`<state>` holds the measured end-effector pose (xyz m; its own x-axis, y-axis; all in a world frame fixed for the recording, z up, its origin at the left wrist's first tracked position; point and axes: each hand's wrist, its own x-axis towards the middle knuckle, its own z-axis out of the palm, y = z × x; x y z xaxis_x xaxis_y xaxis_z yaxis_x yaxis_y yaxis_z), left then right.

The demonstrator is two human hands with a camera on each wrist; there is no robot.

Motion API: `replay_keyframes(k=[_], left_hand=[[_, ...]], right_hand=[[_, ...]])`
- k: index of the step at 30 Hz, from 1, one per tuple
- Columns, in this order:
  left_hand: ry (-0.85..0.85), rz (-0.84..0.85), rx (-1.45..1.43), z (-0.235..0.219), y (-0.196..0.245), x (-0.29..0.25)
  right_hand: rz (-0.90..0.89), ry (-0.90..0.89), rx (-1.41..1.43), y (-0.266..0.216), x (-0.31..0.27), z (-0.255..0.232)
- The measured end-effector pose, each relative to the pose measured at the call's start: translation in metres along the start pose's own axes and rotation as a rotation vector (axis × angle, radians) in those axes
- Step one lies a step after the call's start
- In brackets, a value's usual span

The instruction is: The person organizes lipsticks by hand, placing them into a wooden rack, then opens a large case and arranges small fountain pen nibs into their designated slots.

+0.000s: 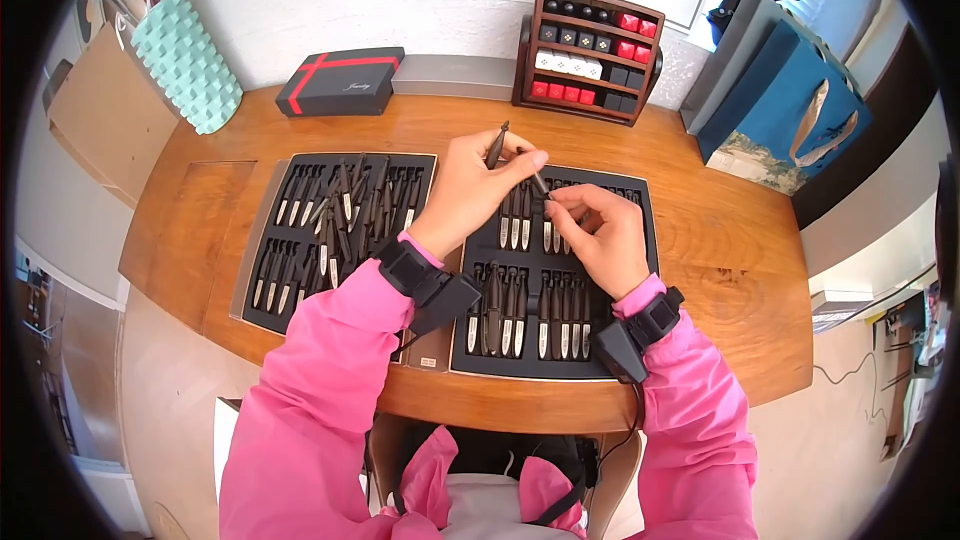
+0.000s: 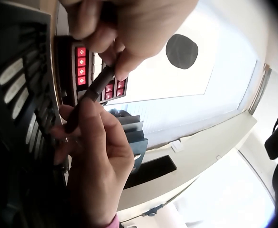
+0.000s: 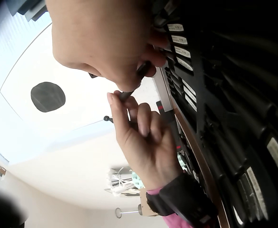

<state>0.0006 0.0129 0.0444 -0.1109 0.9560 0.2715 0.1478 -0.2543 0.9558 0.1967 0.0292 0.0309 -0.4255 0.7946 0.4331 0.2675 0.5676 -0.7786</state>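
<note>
Above the right-hand black tray (image 1: 540, 368), both hands hold one slim dark pen-like stick (image 1: 541, 183). My left hand (image 1: 465, 190) pinches its upper end between thumb and finger. A second dark stick (image 1: 496, 148) with a ball-shaped tip is tucked in the same hand, its tip pointing up. With thumb and fingers, my right hand (image 1: 607, 235) grips the lower end of the shared stick. The left wrist view shows this stick (image 2: 99, 85) slanting between the two hands. Below, rows of similar sticks (image 1: 510, 310) with white labels lie in the tray's slots.
A second black tray (image 1: 262, 312) lies on the left, a loose pile of sticks (image 1: 345, 205) across its rows. Behind are a black box with red ribbon (image 1: 345, 82) and a wooden rack of small boxes (image 1: 590, 55). A blue bag (image 1: 790, 90) stands back right.
</note>
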Motion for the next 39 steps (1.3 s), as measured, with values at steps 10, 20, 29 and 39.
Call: replay_keyframes(k=[10, 20, 29, 39], left_hand=[[-0.047, -0.244, -0.268, -0.012, 0.009, 0.001], [-0.053, -0.292, -0.272, -0.010, 0.003, 0.001], [-0.049, -0.255, -0.195, -0.023, 0.006, 0.008], [-0.230, -0.325, 0.166, -0.053, -0.013, 0.020]], right_hand=[[0.086, 0.061, 0.182, 0.002, 0.000, 0.001], [-0.182, 0.195, -0.141, -0.003, 0.001, -0.001], [-0.210, 0.066, -0.136, -0.005, -0.001, -0.001], [-0.491, -0.336, -0.213, 0.001, 0.003, 0.000]])
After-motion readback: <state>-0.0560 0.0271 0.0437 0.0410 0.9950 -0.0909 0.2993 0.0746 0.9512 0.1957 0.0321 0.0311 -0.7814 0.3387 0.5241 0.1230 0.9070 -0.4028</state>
